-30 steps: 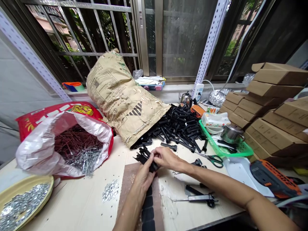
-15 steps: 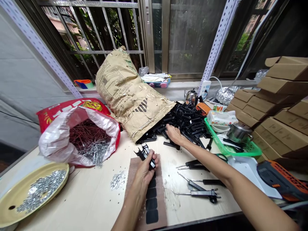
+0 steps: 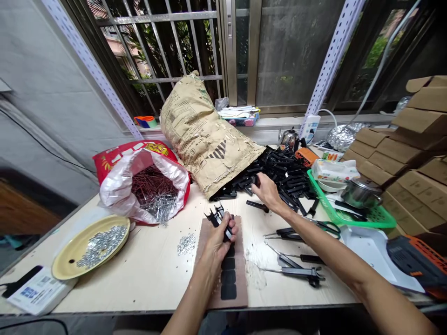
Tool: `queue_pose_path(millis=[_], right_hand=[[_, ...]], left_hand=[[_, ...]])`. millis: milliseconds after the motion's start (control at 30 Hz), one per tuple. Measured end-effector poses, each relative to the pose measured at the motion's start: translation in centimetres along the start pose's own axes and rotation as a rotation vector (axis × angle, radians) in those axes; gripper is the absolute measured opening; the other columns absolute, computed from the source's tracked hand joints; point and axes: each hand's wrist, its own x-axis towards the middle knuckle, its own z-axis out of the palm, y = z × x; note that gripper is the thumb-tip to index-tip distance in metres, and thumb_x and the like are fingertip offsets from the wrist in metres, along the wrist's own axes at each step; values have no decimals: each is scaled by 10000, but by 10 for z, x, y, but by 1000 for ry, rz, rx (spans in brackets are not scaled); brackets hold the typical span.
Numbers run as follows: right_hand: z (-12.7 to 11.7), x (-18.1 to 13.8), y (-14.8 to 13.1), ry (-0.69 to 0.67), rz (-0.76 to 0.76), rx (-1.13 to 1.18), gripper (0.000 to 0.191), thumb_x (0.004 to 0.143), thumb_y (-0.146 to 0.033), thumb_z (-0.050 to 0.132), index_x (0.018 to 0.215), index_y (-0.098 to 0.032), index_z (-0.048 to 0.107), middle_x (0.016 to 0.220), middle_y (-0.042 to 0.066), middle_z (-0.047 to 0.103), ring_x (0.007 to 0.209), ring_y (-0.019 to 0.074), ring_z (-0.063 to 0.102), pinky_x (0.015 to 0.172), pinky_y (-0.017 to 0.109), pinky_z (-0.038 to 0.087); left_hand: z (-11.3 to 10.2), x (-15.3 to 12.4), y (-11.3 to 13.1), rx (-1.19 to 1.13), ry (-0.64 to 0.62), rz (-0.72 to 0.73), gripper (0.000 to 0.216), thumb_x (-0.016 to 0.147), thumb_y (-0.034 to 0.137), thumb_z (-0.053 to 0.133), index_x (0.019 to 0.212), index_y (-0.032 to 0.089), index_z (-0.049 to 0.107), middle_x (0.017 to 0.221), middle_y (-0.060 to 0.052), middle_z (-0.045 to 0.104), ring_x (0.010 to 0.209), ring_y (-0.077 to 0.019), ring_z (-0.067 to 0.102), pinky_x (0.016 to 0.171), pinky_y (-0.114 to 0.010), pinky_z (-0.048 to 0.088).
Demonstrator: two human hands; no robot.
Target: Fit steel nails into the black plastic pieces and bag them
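Note:
My left hand is closed around several black plastic parts with forked ends, held above a brown strip that carries black rounded squares. Farther forward, my right hand pinches a small black plastic piece at the near edge of a heap of similar black parts. The heap spills from the mouth of a paper sack. One loose black part lies just below my right hand. Tools with metal shafts rest under my right forearm.
To the left stand a bag of long screws or nails and a yellow dish of small metal pieces. A green basket, cardboard boxes and an orange-black power tool are on the right. Scissors lie nearby.
My right hand has come slightly up from the heap, and a black piece now shows in its fingers. My left hand keeps its hold. The view has shifted to the left.

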Motion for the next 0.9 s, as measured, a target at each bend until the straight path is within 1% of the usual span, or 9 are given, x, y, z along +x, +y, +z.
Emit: queue_pose_path(millis=[67, 133, 300, 400, 500, 633, 733, 833, 900], right_hand=[[-3, -26, -12, 117, -95, 287, 256, 870, -339, 472, 1050, -164, 522, 975, 70, 631, 838, 172, 606, 732, 264, 457], [1, -56, -27, 121, -174, 471, 236, 858, -368, 509, 992, -177, 538, 938, 48, 635, 832, 162, 598, 730, 264, 466], [10, -84, -31, -172, -517, 459, 267, 815, -306, 589, 1058, -197, 585, 1179, 75, 571, 1119, 201, 505, 896, 317, 430], [8, -57, -5, -238, -365, 270, 270, 903, -319, 473, 1124, -187, 555, 1168, 77, 575, 1023, 155, 561, 825, 270, 450], [14, -33, 20, -243, -181, -86, 294, 874, -253, 517, 1154, -169, 544, 1098, 100, 611, 971, 195, 585, 811, 300, 438], [22, -33, 25, -272, -184, -186, 418, 831, -123, 500, 1243, -188, 503, 1032, 109, 627, 954, 230, 593, 777, 314, 438], [15, -39, 14, -98, -229, -70, 471, 845, -135, 469, 1312, -186, 433, 1086, 109, 599, 934, 207, 595, 778, 301, 451], [8, -43, -11, 182, -212, 331, 288, 834, -264, 549, 1101, -156, 559, 982, 77, 626, 838, 179, 607, 762, 289, 474], [10, -51, -36, 218, -165, 599, 227, 830, -340, 568, 971, -163, 586, 893, 55, 640, 792, 171, 612, 726, 288, 490]], left_hand=[[5, 1, -5, -28, -41, 9, 370, 649, 386, 772, 776, 145, 522, 595, 45, 468, 472, -56, 461, 350, -135, 308], [11, 2, -10, -67, -36, 37, 345, 659, 380, 765, 800, 142, 559, 611, 27, 517, 502, -77, 507, 381, -157, 372], [5, -1, -6, -75, 124, 88, 226, 683, 209, 757, 852, 127, 631, 805, -50, 671, 692, -141, 634, 574, -227, 532], [-7, -8, 1, 60, 90, 88, 244, 671, 205, 764, 852, 128, 620, 813, -77, 683, 761, -203, 659, 620, -330, 575], [-11, -15, 3, 108, 56, 118, 284, 659, 242, 774, 848, 141, 588, 725, -49, 656, 736, -211, 656, 629, -396, 586], [-10, -20, 1, 136, 106, 161, 377, 603, 216, 810, 889, 150, 573, 650, 2, 608, 607, -136, 602, 500, -264, 544], [-13, -23, 4, 110, 108, 171, 382, 592, 233, 817, 875, 147, 575, 625, 22, 576, 552, -101, 563, 426, -186, 460], [-14, -27, 8, 59, 69, 177, 345, 619, 256, 802, 859, 140, 583, 670, 5, 598, 572, -105, 585, 442, -187, 453], [-13, -30, 10, 5, 64, 196, 347, 635, 262, 791, 893, 142, 593, 778, -41, 655, 662, -144, 636, 490, -211, 482]])
